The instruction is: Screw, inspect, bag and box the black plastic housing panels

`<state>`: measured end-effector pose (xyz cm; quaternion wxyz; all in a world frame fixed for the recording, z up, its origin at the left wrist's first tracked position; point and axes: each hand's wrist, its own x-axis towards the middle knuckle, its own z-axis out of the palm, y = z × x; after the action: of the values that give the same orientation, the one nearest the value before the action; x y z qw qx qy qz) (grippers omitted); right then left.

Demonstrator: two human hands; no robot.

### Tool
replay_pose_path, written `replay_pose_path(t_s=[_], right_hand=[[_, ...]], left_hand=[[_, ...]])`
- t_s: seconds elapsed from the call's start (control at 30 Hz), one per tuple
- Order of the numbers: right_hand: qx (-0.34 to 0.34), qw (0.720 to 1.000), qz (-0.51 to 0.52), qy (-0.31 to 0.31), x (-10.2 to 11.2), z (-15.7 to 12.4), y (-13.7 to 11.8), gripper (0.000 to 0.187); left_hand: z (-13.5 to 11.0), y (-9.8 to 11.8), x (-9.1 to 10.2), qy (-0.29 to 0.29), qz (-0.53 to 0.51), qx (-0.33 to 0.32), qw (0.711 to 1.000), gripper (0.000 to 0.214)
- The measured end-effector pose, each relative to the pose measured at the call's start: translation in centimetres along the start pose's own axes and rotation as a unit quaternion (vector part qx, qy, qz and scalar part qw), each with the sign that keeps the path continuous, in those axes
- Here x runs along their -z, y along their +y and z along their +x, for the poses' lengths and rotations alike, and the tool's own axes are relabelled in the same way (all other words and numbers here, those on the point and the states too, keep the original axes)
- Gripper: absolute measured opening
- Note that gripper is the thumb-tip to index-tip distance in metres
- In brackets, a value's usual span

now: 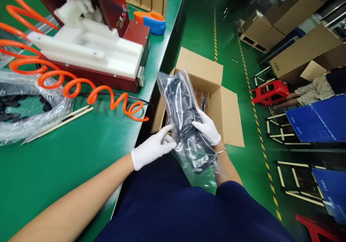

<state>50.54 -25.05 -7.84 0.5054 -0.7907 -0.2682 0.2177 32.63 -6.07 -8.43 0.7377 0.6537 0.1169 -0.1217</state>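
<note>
A clear plastic bag with a long black molded part [182, 103] inside is held at a slant before my body. My right hand [207, 128], in a white glove, grips its right side with the thumb on top. My left hand [154, 146], also white-gloved, has its fingers curled against the bag's left edge, the fingertips touching the film. The bag's loose lower end hangs past the part toward my right forearm. Beneath and behind it stands an open cardboard box [231, 115] with flaps spread, cardboard dividers and a dark item inside; the bag hides much of the box.
Left lies a green workbench [108, 170] with a red machine bearing a white fixture [108, 54], a coiled orange hose [101, 94], a tape dispenser [152, 22] and a plastic-wrapped bundle [59, 108]. Right are a red stool [270, 92], blue-topped racks [319, 119] and a seated person [315, 88].
</note>
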Motion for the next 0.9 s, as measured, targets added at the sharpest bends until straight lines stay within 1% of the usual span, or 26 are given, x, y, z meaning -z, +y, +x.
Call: replay_pose_path(t_s=[0.07,0.13,0.17,0.23,0.27,0.3,0.37,0.47,0.53,0.63,0.7,0.77,0.9], right_hand=[[-0.057,0.996,-0.051,0.042,2.3,1.3,2.1,0.078],[-0.109,0.981,-0.130,0.093,4.8,2.9,3.8,0.069],[-0.132,0.971,-0.163,0.114,6.0,3.7,4.6,0.068],[-0.173,0.955,-0.204,0.133,7.5,5.2,5.9,0.070],[-0.194,0.946,-0.222,0.132,7.9,5.9,6.5,0.070],[-0.216,0.938,-0.239,0.126,7.9,6.5,7.1,0.069],[-0.250,0.925,-0.266,0.105,7.3,7.3,8.1,0.066],[-0.275,0.913,-0.292,0.083,5.9,7.6,9.0,0.059],[-0.269,0.911,-0.302,0.077,5.5,7.3,9.1,0.054],[-0.246,0.914,-0.314,0.072,5.6,6.5,8.9,0.048],[-0.243,0.910,-0.330,0.065,5.3,6.5,9.0,0.046],[-0.260,0.896,-0.355,0.054,4.5,7.1,9.5,0.046],[-0.307,0.857,-0.413,0.019,2.1,9.4,11.2,0.050]], left_hand=[[-0.1,0.1,0.1,-0.002,0.095,0.028,0.995,0.076],[0.1,0.1,0.3,-0.001,0.192,0.034,0.981,0.065],[0.2,0.1,0.3,-0.002,0.228,0.034,0.973,0.062],[0.3,0.1,0.4,-0.010,0.266,0.036,0.963,0.059],[0.4,0.1,0.4,-0.014,0.275,0.038,0.961,0.060],[0.4,0.1,0.3,-0.017,0.282,0.041,0.958,0.060],[0.4,0.2,0.3,-0.017,0.296,0.047,0.954,0.061],[0.4,0.1,0.3,-0.016,0.309,0.053,0.949,0.063],[0.4,0.0,0.3,-0.015,0.317,0.051,0.947,0.064],[0.4,-0.1,0.3,-0.012,0.325,0.057,0.944,0.065],[0.5,-0.1,0.3,-0.020,0.324,0.064,0.944,0.066],[0.5,-0.1,0.2,-0.029,0.331,0.066,0.941,0.065],[0.4,-0.1,0.2,-0.032,0.359,0.053,0.931,0.064]])
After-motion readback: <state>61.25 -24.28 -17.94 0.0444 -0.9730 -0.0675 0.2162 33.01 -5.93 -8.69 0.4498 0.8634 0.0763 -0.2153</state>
